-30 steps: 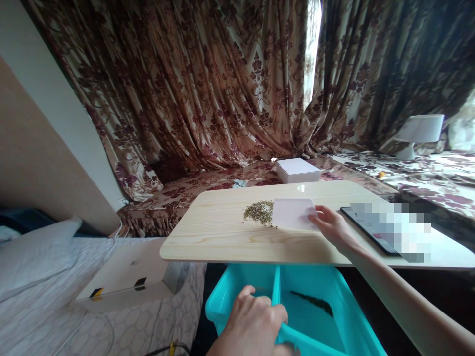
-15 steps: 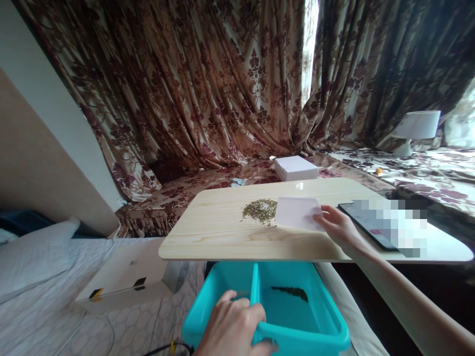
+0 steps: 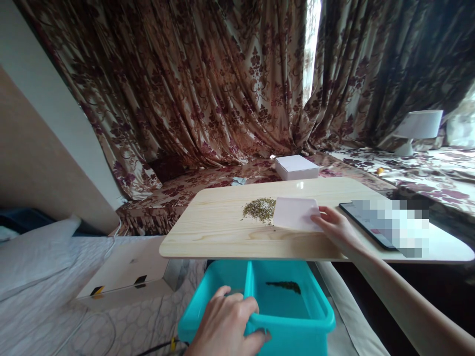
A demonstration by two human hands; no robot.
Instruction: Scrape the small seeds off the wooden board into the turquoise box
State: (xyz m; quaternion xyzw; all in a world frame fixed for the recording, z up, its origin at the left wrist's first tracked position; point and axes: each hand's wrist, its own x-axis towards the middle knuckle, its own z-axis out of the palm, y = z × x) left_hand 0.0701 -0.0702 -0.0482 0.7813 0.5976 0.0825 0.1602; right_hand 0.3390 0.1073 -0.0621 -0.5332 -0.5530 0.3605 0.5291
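In the head view, my right hand pinches the right edge of a thin white sheet. The sheet's left edge touches a loose heap of small green and pale grains on the wooden tabletop. Below the table's front edge, my left hand grips the near rim of a turquoise two-compartment bin at its divider. A strip of dark green grains lies in the bin's right compartment. Much of the left compartment is hidden behind my left hand.
A tablet, partly blurred out, lies on the table's right side. Behind the table sit a white box and a lamp. A large white carton rests on the bed at left. Patterned curtains hang behind.
The bin and my left hand on it have shifted slightly left. My right hand has slid the white sheet a little left, against the heap's edge.
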